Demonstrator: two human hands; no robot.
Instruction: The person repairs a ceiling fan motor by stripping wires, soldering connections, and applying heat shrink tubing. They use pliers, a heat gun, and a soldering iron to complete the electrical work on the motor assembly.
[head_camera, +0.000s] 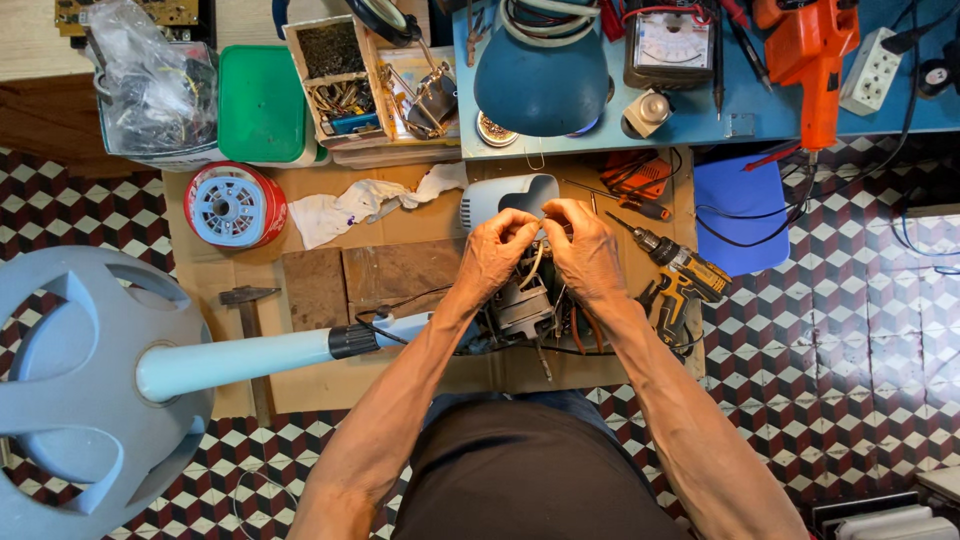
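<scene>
A: Hand status?

B: Left hand and right hand both up over the fan motor, fingertips meeting. Each hand is pinched closed on a thin pale wire that loops down between them into the motor.

A: Where does the motor sit?

B: Directly under both hands, on the cardboard sheet on the floor. Light-blue fan pole runs away from the left wrist out to the round fan base. White motor cover just beyond the fingertips.

A: Tools?

B: Yellow-black cordless drill just outside the right hand, nearly touching the forearm. Red-handled screwdriver beyond that hand. Hammer well out past the left forearm, near the pole. White rag and red-rimmed wire spool beyond the left hand, further off.

A: Motor wiring state?

B: Cannot tell, hands cover most of it.
</scene>
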